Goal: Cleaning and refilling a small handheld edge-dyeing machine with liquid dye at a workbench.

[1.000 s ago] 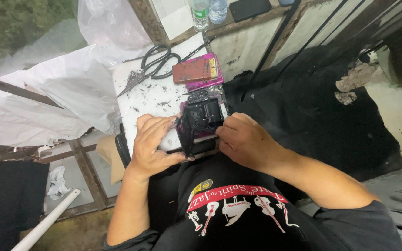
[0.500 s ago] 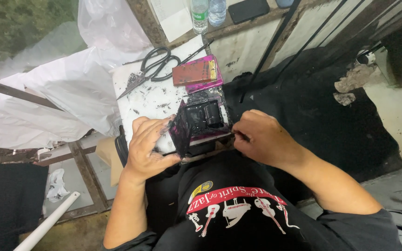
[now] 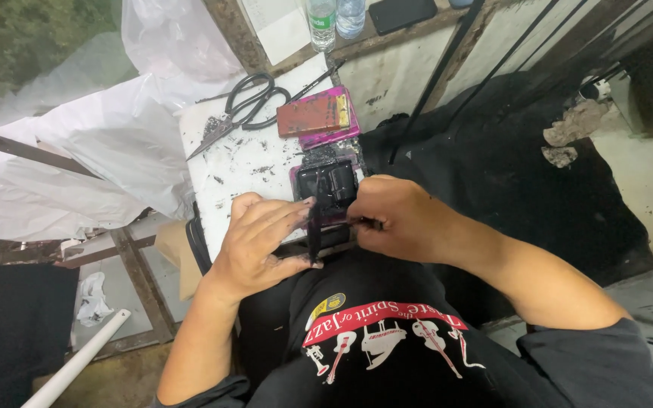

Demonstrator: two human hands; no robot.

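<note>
My left hand (image 3: 258,242) pinches a thin black strip (image 3: 314,233) between thumb and fingers and holds it upright over the near edge of a white board (image 3: 243,162). My right hand (image 3: 402,219) is closed on a small dark stick-like tool (image 3: 364,223) whose tip points at the strip. Just beyond both hands lies a magenta tray (image 3: 301,175) holding glossy black material. Both hands are smeared with black.
Large black scissors (image 3: 243,106) and a brown block on a magenta case (image 3: 313,115) lie at the board's far end. Two bottles (image 3: 325,17) and a dark phone (image 3: 402,11) sit on the ledge behind. White plastic sheeting (image 3: 107,151) is left, black cloth (image 3: 508,159) right.
The black object both hands gripped now lies in the magenta tray. My left hand has lifted a thin black strip upright, and my right hand has drawn back beside it.
</note>
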